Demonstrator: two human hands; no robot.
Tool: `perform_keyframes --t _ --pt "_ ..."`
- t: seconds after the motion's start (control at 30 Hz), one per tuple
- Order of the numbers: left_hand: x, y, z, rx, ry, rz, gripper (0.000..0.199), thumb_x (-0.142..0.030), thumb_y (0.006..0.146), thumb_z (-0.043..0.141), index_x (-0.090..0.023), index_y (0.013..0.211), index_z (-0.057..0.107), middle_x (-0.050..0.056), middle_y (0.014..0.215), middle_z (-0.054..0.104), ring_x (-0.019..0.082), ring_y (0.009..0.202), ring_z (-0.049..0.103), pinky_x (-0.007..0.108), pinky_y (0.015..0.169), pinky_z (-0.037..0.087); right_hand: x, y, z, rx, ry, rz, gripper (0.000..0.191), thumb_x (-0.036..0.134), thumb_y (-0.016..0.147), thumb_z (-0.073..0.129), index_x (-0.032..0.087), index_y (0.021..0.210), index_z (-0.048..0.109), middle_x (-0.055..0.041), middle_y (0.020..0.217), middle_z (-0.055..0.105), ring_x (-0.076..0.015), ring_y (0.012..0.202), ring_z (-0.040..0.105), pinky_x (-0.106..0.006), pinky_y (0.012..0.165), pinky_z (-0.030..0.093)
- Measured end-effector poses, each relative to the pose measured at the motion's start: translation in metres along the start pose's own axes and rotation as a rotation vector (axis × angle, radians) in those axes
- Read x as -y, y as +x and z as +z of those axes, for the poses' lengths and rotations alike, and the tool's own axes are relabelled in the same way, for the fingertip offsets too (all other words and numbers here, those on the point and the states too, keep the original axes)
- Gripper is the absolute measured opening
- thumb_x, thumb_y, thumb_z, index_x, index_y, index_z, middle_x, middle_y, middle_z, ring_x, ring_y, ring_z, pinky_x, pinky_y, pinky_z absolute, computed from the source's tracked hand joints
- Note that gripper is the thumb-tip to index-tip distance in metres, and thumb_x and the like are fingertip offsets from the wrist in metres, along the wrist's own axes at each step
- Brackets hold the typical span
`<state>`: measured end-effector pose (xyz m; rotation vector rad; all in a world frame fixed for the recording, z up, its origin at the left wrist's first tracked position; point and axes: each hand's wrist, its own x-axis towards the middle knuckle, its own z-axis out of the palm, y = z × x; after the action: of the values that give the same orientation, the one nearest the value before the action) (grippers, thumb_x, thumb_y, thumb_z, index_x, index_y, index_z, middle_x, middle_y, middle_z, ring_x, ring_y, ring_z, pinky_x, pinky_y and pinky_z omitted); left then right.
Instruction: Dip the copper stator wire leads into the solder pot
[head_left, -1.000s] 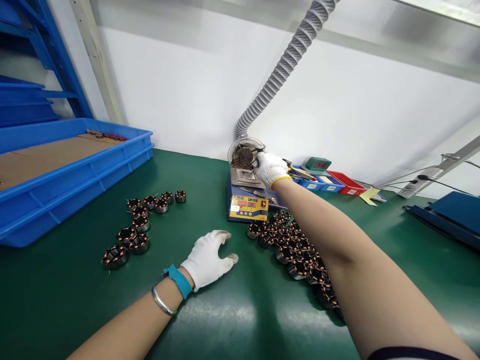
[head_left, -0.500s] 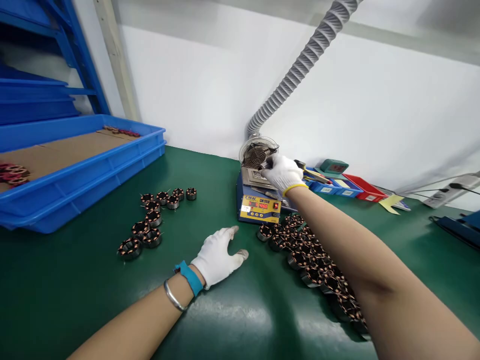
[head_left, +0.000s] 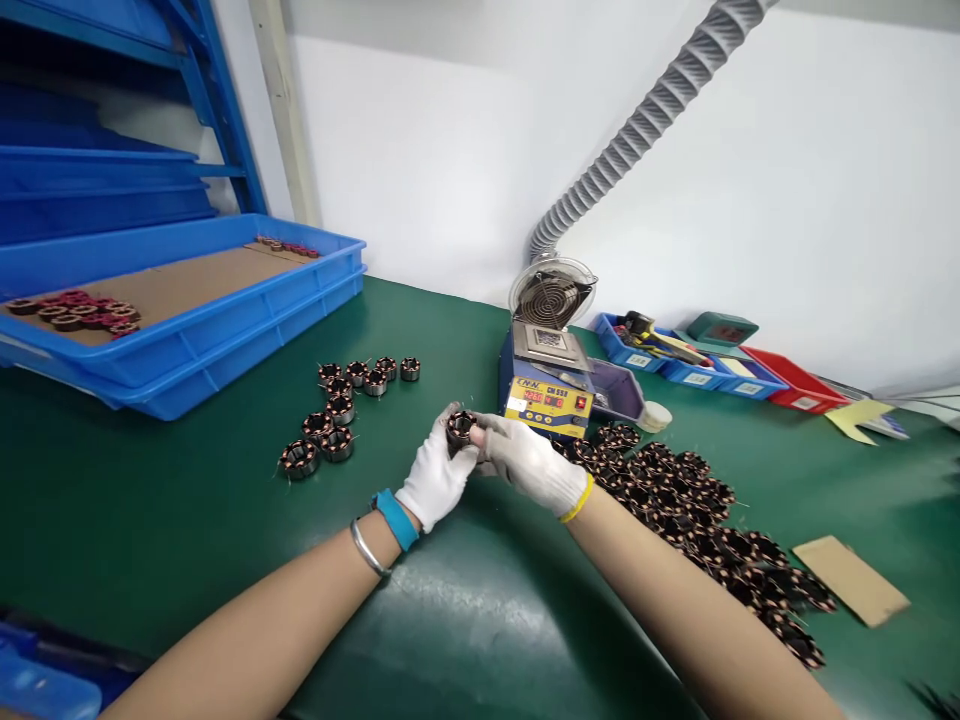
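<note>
A small motor stator point(head_left: 461, 430), a dark ring with copper windings, is held between my two white-gloved hands above the green table point(head_left: 465, 590). My left hand point(head_left: 439, 475) grips it from the left, with a teal band and a silver bangle at the wrist. From the right, my right hand point(head_left: 529, 462) closes on the same stator, its bare-looking fingertip against the rim. Just behind the hands stands a blue and yellow solder pot point(head_left: 546, 395) with a lit red display and a metal plate on top. Its fan hood point(head_left: 553, 295) is raised.
Several stators point(head_left: 337, 405) stand in a loose group on the left; a dense cluster point(head_left: 682, 510) lies on the right. A blue tray point(head_left: 285, 310) holds reddish coils. Small blue bins point(head_left: 694, 372), a red bin point(head_left: 795, 382), a purple container point(head_left: 619, 388) and cardboard point(head_left: 851, 578) are also there.
My right hand has come from the solder pot down to my left hand, which was empty and spread. Both now hold a stator. The camera view has shifted left.
</note>
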<state>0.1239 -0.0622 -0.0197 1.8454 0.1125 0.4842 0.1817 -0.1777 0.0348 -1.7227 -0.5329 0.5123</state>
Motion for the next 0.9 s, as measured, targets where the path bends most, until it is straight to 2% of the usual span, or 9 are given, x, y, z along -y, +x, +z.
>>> perform_keyframes --t 0.07,0.1,0.17,0.23,0.33,0.47,0.63,0.77,0.9 --pt "0.002 0.001 0.000 0.056 -0.044 0.044 0.060 -0.030 0.077 0.051 -0.010 0.133 0.040 0.015 0.129 0.056 0.025 0.122 0.052 0.037 0.105 0.041 0.001 0.001 -0.010 0.144 0.152 0.147 0.036 0.052 0.067 0.068 0.018 0.075 0.059 -0.0014 0.064 0.064 -0.0145 0.059 0.061 -0.026 0.057 0.052" --pt "0.002 0.001 0.001 0.091 -0.046 0.051 0.061 -0.028 0.076 0.051 -0.010 0.133 0.040 0.015 0.131 0.055 0.025 0.122 0.051 0.037 0.106 0.040 0.001 0.002 -0.015 0.167 0.174 0.215 0.033 0.048 0.067 0.070 0.018 0.073 0.057 -0.0006 0.061 0.063 -0.0130 0.055 0.060 -0.025 0.056 0.051" --pt "0.000 0.001 0.003 0.152 0.002 0.022 0.066 -0.029 0.076 0.052 -0.010 0.137 0.036 0.014 0.132 0.054 0.025 0.122 0.051 0.038 0.106 0.040 0.000 0.005 -0.023 0.094 0.129 0.269 0.025 0.035 0.066 0.072 0.017 0.073 0.058 0.0004 0.058 0.062 -0.0112 0.051 0.058 -0.023 0.054 0.050" --pt "-0.005 0.000 0.006 0.182 0.110 -0.038 0.074 -0.034 0.075 0.056 -0.012 0.141 0.031 0.013 0.132 0.054 0.026 0.122 0.052 0.039 0.104 0.041 0.000 0.009 -0.030 0.012 0.092 0.262 0.019 0.025 0.067 0.071 0.016 0.081 0.061 -0.0003 0.063 0.065 -0.0114 0.054 0.059 -0.023 0.055 0.051" --pt "-0.013 -0.001 0.008 0.227 0.286 -0.059 0.084 -0.041 0.072 0.062 -0.010 0.143 0.030 0.013 0.137 0.049 0.028 0.125 0.048 0.040 0.106 0.040 0.006 0.022 -0.048 -0.164 0.061 0.158 0.030 0.018 0.066 0.070 0.017 0.096 0.063 -0.0023 0.081 0.069 -0.0123 0.066 0.064 -0.026 0.065 0.054" --pt "-0.016 -0.001 0.010 0.280 0.411 -0.018 0.078 -0.037 0.074 0.058 -0.007 0.141 0.034 0.015 0.137 0.049 0.027 0.123 0.049 0.040 0.107 0.038 0.022 0.050 -0.088 -0.416 -0.274 -0.005 0.038 0.023 0.067 0.070 0.019 0.104 0.065 -0.0025 0.096 0.070 -0.0140 0.082 0.065 -0.030 0.082 0.052" --pt "-0.012 0.000 0.012 0.287 0.454 -0.032 0.075 -0.037 0.074 0.058 -0.008 0.140 0.036 0.015 0.133 0.053 0.027 0.120 0.052 0.041 0.105 0.039 0.042 0.081 -0.132 -0.670 -0.683 -0.072 0.041 0.028 0.069 0.068 0.021 0.110 0.065 -0.0017 0.098 0.070 -0.0173 0.091 0.064 -0.032 0.088 0.049" --pt "-0.010 0.000 0.013 0.281 0.462 -0.019 0.072 -0.036 0.075 0.059 -0.010 0.139 0.039 0.014 0.128 0.057 0.026 0.117 0.054 0.040 0.103 0.041 0.049 0.099 -0.148 -0.776 -0.865 -0.065 0.037 0.029 0.072 0.064 0.021 0.109 0.065 -0.0045 0.104 0.069 -0.0208 0.101 0.062 -0.032 0.089 0.047" --pt "-0.010 0.000 0.012 0.285 0.473 -0.029 0.070 -0.034 0.075 0.060 -0.011 0.138 0.040 0.013 0.125 0.058 0.026 0.117 0.054 0.038 0.101 0.042 0.046 0.111 -0.154 -0.775 -0.939 -0.002 0.035 0.031 0.075 0.060 0.022 0.109 0.064 -0.0052 0.106 0.068 -0.0227 0.103 0.061 -0.034 0.089 0.047"
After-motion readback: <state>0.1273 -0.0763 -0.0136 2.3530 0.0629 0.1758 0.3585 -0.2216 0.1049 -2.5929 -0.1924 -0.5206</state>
